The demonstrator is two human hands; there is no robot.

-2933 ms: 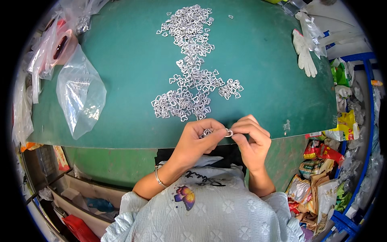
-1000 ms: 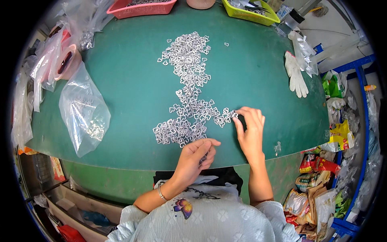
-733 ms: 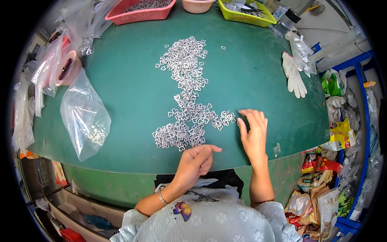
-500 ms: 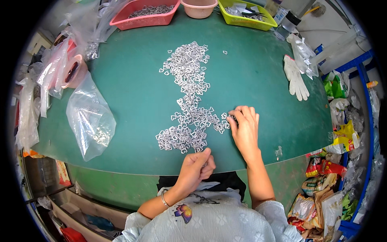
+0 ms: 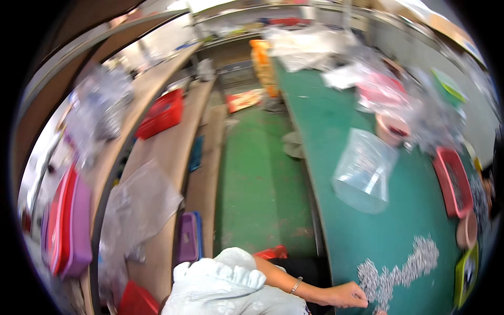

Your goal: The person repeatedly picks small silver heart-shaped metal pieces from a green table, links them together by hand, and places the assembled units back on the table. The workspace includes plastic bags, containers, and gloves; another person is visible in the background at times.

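Note:
My left hand, a bracelet on its wrist, is closed at the near edge of the green table. What its curled fingers hold, if anything, is hidden. Right beside it lies a long heap of small silvery heart-shaped metal rings, blurred by motion. Only a sliver of my right hand shows at the lower edge, close to the near end of the heap; its fingers cannot be made out. Further along the table lies a clear plastic bag with some small pieces inside.
At the right stand a pink tray, a pale pink bowl and a yellow-green tray. Another pink bowl sits among plastic bags. To the left are wooden shelves with a red bin and stacked purple and red trays.
The view has swung far to the left, so the table and heap now sit at the right. My left hand stays closed by the heap; my right hand has nearly left the picture.

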